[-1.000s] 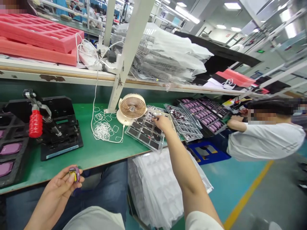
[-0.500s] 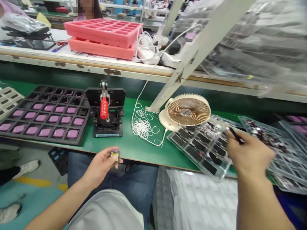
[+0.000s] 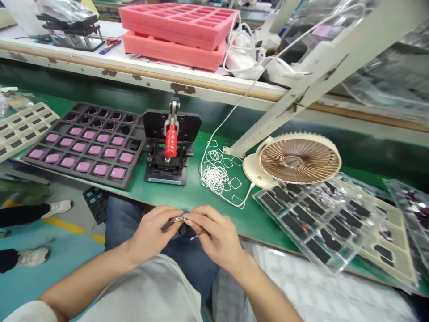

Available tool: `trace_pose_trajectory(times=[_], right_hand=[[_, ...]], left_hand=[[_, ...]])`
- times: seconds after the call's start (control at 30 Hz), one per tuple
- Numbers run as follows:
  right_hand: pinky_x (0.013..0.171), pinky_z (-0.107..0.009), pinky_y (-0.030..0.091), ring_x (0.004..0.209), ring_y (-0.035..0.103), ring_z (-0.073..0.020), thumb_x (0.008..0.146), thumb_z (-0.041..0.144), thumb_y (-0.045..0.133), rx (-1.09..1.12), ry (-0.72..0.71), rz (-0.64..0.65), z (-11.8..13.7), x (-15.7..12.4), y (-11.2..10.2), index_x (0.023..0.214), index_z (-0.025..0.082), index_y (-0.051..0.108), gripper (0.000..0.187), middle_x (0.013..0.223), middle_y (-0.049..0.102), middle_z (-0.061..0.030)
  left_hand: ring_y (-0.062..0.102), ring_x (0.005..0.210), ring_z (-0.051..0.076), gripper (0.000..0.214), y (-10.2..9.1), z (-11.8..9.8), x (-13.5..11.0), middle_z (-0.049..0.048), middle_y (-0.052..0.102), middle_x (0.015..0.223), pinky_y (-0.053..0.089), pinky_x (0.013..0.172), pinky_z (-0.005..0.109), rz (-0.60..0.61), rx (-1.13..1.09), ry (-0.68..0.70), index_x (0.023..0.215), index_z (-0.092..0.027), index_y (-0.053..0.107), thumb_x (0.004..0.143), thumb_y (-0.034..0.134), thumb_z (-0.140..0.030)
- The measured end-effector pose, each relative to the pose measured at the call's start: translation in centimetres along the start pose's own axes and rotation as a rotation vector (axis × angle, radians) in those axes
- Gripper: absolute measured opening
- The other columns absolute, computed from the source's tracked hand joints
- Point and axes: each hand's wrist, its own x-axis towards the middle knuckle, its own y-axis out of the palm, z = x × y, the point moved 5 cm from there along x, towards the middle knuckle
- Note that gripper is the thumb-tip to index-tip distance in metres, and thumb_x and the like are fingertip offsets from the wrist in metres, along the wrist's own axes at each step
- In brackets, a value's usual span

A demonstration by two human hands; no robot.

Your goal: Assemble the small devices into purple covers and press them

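My left hand (image 3: 152, 232) pinches a small purple and yellow part (image 3: 176, 219) over my lap, just in front of the green bench edge. My right hand (image 3: 214, 235) meets it from the right, fingers closed on the same part, with a thin dark stick (image 3: 197, 234) poking out below the fingers. Beyond the hands stands a black press jig with a red handle (image 3: 170, 141). A black tray of purple parts (image 3: 87, 145) lies to its left. A clear tray with dark rectangular pieces (image 3: 311, 214) lies to the right.
A beige desk fan (image 3: 295, 158) and a tangle of white wire loops (image 3: 217, 172) sit on the green bench (image 3: 187, 197). Pink foam trays (image 3: 177, 27) are stacked on the upper shelf. A white slanted post (image 3: 311, 85) crosses above. Another person's legs and shoes (image 3: 30, 214) show at left.
My right hand has left the clear tray and come in to meet my left hand at the small part. The view has swung left and down.
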Motion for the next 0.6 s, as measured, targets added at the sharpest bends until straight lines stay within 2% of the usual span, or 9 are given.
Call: trace_pose_trajectory(times=[0.07,0.13,0.23,0.33,0.4,0.5,0.6], right_hand=[[0.069,-0.026,0.054,0.086,0.072,-0.0165,0.108,0.015,0.06,-0.027,-0.027,0.042,0.0,0.4,0.3,0.121,0.028,0.077,0.025,0.107,0.075,-0.0052],[0.068,-0.026,0.053,0.083,0.072,-0.0165,0.108,0.019,0.062,-0.01,0.009,0.025,0.2,0.6,0.6,0.12,0.027,0.078,0.021,0.103,0.075,-0.0048],[0.065,-0.028,0.052,0.073,0.068,-0.0175,0.108,0.03,0.067,0.125,0.242,-0.099,-0.1,0.3,1.6,0.105,0.025,0.08,0.015,0.09,0.073,-0.0038],[0.059,-0.029,0.048,0.062,0.06,-0.018,0.106,0.049,0.068,0.311,0.549,-0.177,-1.0,-0.7,3.9,0.084,0.022,0.075,0.035,0.073,0.068,-0.0026],[0.057,-0.029,0.045,0.06,0.056,-0.0177,0.103,0.06,0.067,0.392,0.69,-0.223,-1.5,-1.2,5.4,0.076,0.021,0.069,0.048,0.067,0.063,-0.0017],[0.056,-0.028,0.042,0.058,0.052,-0.0169,0.099,0.069,0.068,0.429,0.789,-0.317,-2.0,-1.5,6.8,0.071,0.021,0.059,0.056,0.063,0.058,-0.0001],[0.055,-0.028,0.04,0.057,0.048,-0.0162,0.097,0.07,0.068,0.396,0.828,-0.366,-2.2,-1.5,7.8,0.069,0.023,0.054,0.057,0.061,0.054,0.001]], left_hand=[[0.075,0.096,0.018,0.021,-0.4,-0.1,-0.1,0.0062,0.078,0.105,0.062,0.09,0.029,-0.031,0.045,0.023,0.12,-0.021,0.074,0.102,0.067,-0.015],[0.075,0.096,0.018,0.022,-0.7,0.1,-0.3,0.0064,0.078,0.105,0.062,0.09,0.03,-0.07,0.079,0.054,0.122,-0.021,0.074,0.102,0.067,-0.013],[0.074,0.1,0.02,0.03,-0.9,0.4,-0.5,0.0077,0.078,0.109,0.062,0.093,0.033,-0.146,0.134,0.11,0.126,-0.021,0.072,0.1,0.068,-0.008],[0.074,0.103,0.021,0.038,-0.9,0.7,-0.5,0.0091,0.078,0.114,0.063,0.095,0.036,-0.226,0.19,0.16,0.131,-0.022,0.07,0.098,0.067,-0.003],[0.074,0.103,0.022,0.042,-0.9,1.0,-0.4,0.0096,0.077,0.114,0.063,0.095,0.036,-0.256,0.218,0.179,0.133,-0.023,0.07,0.097,0.066,-0.001],[0.074,0.102,0.022,0.045,-0.8,1.4,-0.3,0.0099,0.076,0.114,0.064,0.092,0.037,-0.272,0.247,0.2,0.136,-0.024,0.068,0.098,0.065,-0.001],[0.073,0.102,0.023,0.048,-0.6,1.9,-0.5,0.0107,0.075,0.114,0.063,0.091,0.038,-0.277,0.283,0.213,0.14,-0.024,0.067,0.097,0.066,-0.002]])
